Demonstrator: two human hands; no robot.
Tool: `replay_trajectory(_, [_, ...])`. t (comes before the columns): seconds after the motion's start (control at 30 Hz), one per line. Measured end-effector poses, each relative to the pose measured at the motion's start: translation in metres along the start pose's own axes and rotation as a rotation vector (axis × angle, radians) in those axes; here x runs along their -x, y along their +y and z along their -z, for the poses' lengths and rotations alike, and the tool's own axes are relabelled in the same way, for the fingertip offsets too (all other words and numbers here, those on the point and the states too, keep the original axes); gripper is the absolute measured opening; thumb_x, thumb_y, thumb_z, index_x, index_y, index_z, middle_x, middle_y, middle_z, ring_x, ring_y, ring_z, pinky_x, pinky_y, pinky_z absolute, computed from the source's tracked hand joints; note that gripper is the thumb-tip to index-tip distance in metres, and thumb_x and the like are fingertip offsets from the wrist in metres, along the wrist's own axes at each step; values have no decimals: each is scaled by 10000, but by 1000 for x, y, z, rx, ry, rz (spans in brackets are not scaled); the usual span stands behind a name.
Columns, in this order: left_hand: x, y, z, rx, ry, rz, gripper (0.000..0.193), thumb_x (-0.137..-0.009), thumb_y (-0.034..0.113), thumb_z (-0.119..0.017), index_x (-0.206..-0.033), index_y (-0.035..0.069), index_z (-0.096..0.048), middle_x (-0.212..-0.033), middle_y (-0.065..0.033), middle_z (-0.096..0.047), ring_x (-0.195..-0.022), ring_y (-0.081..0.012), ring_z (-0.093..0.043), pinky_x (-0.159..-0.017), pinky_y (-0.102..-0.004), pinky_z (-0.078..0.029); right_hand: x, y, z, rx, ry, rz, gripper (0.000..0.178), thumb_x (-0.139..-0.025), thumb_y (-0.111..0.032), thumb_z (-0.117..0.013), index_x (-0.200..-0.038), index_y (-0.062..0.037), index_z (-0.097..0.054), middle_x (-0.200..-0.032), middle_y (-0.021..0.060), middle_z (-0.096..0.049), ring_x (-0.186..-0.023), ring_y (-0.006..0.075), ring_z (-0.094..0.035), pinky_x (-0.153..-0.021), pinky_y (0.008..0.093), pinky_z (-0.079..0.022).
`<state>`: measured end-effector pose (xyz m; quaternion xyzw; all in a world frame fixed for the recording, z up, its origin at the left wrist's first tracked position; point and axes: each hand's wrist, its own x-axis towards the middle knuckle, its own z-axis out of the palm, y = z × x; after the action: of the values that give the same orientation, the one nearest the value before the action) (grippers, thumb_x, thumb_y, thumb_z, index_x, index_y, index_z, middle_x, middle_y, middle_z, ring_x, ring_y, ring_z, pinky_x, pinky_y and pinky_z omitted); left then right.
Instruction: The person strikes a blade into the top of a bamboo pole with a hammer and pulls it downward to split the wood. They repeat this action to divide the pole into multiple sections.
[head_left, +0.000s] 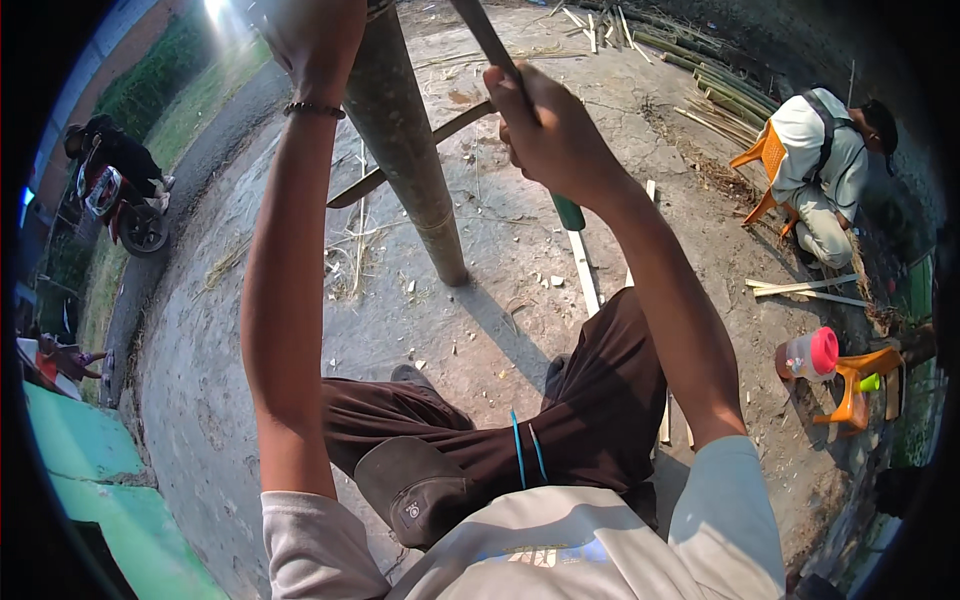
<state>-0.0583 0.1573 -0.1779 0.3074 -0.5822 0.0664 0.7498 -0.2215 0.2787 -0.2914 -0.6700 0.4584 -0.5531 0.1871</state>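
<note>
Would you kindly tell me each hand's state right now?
Left hand: beside the bamboo pole; grip cannot be told.
Right hand: closed, holding a green-handled tool.

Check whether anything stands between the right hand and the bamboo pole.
Only a dark curved strip shows across the gap between the right hand and the bamboo pole, passing behind the pole; whether it truly blocks the way is unclear.

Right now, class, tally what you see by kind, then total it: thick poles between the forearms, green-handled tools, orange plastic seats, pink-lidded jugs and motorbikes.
Thick poles: 1
Green-handled tools: 1
Orange plastic seats: 2
Pink-lidded jugs: 1
Motorbikes: 1
Total: 6
</note>
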Motion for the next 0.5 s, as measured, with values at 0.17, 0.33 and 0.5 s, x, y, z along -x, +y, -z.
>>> replay_trajectory(0.17, [-6, 3, 1, -57, -7, 63, 722, -830, 449, -798, -1300, -37, -542, -1151, -261, -676, -1096, -362, -662, -935, -445, -511, 5, 31, -22, 33, 238, 40, 353, -1085, -327, -466, -948, -9, -536, -609, 135, -556, -563, 319, -614, -535, 398, -466])
replay_trajectory(0.33, [-4, -15, 10, -209, -27, 53, 716, -806, 460, -816, -1243, -56, -582, -1070, -251, -717, -1020, -353, -706, -893, -435, -540, 21, 53, -17, 198, -331, -416, 412, -1075, -386, -463, -927, -14, -558, -700, 124, -606, -592, 274, -628, -587, 419, -497])
replay_trajectory(0.5, [-10, -12, 21, -13, -46, 133, 733, -790, 490, -826, -1229, -45, -587, -1059, -218, -734, -991, -315, -721, -858, -407, -564, -19, -32, 4, -26, 36, -58, 444, -1073, -421, -465, -906, -19, -549, -587, 87, -564, -499, 193, -600, -499, 342, -474])
